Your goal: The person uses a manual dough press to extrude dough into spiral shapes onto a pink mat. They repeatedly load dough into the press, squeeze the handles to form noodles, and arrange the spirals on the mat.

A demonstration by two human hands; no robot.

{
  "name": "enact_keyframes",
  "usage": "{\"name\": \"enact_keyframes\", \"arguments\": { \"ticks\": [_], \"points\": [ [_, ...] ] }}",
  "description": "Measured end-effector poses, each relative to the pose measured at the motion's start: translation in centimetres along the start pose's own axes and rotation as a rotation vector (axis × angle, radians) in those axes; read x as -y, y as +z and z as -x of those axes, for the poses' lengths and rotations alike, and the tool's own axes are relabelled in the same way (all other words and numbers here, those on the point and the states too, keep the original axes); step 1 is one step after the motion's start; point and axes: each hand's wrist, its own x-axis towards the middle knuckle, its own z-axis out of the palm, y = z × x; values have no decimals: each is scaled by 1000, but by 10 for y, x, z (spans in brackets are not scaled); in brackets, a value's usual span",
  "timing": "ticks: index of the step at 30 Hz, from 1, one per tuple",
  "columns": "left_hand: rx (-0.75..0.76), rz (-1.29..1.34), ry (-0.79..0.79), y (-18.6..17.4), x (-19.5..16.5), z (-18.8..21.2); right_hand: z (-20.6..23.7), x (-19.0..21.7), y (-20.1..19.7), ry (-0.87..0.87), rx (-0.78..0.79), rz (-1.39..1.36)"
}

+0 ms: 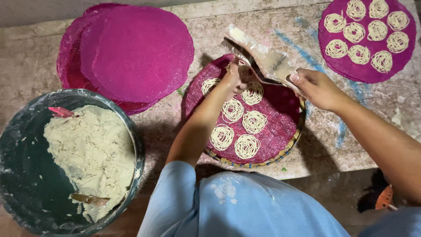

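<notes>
A round magenta mat (280,114) lies on a woven tray (293,142) in front of me, with several pale noodle coils (247,146) on it. A dough-smeared press (267,59) hangs over the far part of the mat. My right hand (318,87) grips its near handle. My left hand (231,80) is closed around the press's lower part, just above the mat, near a coil (253,93).
A dark bowl (19,175) of pale dough (92,153) stands at the left, with a red tool (61,112) stuck in it. A stack of bare magenta mats (131,48) lies behind it. Another mat with several coils (366,39) sits at the far right on the stained table (324,140).
</notes>
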Motion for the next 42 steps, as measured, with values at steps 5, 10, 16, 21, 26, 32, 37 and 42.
{"name": "enact_keyframes", "arguments": {
  "ticks": [5,10,16,21,26,32,37,42],
  "points": [
    [-166,-967,409,-10,28,27,12,-17,2,-20,-103,-160],
    [-154,-742,948,1,30,66,72,-44,-2,75,-17,-298],
    [362,1078,329,78,36,75,144,-48,8,288,437,-583],
    [529,1169,466,105,48,73,165,-25,8,374,192,-146],
    [529,1098,480,93,51,71,171,0,35,269,87,-62],
    [386,1113,493,110,62,72,175,13,14,394,91,53],
    [328,1060,534,105,40,57,165,21,21,308,-7,82],
    [218,1057,493,100,55,66,170,16,24,303,86,32]
  ]
}}
